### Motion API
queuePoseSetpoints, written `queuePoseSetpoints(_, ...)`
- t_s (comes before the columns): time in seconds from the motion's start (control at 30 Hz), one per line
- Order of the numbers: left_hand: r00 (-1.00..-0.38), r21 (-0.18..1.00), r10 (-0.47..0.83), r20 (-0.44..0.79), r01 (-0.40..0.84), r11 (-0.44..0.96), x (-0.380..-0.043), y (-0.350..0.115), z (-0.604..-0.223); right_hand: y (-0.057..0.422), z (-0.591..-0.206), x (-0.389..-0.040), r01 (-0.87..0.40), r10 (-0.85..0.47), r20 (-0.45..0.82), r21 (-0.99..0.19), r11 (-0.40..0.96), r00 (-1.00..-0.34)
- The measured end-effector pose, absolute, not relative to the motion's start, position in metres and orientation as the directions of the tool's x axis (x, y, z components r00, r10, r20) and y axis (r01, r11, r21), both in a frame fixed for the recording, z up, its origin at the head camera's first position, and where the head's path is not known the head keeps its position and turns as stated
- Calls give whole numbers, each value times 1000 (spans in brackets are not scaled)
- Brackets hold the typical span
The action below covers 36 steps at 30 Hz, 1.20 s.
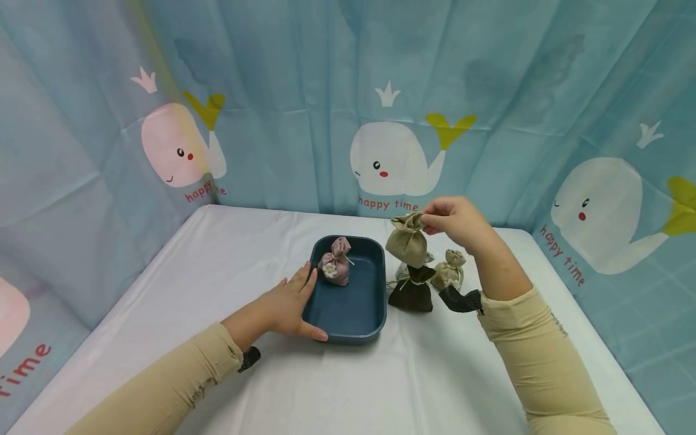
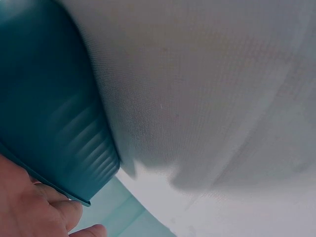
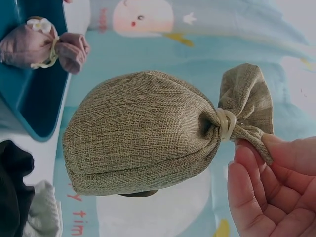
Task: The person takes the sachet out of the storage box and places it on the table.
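Observation:
A tan-green drawstring pouch (image 1: pixel 409 246) hangs in the air, its gathered top pinched between the thumb and fingers of my right hand (image 1: pixel 454 222). In the right wrist view the same pouch (image 3: pixel 143 133) is full and tied at the neck with a pale cord. My left hand (image 1: pixel 288 302) rests with straight, spread fingers on the left rim of a dark blue tray (image 1: pixel 348 332). Inside that tray, toward the back left, sits a pink pouch (image 1: pixel 336 266) with a white flower. The left wrist view has the tray's ribbed outer wall (image 2: pixel 54 108) beside the fingers.
Below the held pouch stands a dark brown pouch (image 1: pixel 412 296) with a pale tie. A greyish pouch (image 1: pixel 402 272) is partly hidden behind it, and a beige pouch (image 1: pixel 450 270) stands to the right. A white cloth (image 1: pixel 217 272) covers the table; a blue whale-print curtain (image 1: pixel 272 151) hangs behind.

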<state>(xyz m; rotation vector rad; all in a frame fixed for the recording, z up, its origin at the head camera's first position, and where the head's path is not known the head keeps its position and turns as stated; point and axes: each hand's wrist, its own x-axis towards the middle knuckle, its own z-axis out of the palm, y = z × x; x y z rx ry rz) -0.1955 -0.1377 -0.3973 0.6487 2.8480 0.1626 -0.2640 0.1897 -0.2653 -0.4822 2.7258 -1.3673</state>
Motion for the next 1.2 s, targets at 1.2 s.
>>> queuePoseSetpoints(1.2, -881, 135, 427, -205, 406, 904, -198, -137, -401, 280, -272, -224, -220, -284, 31, -715, 664, -958)
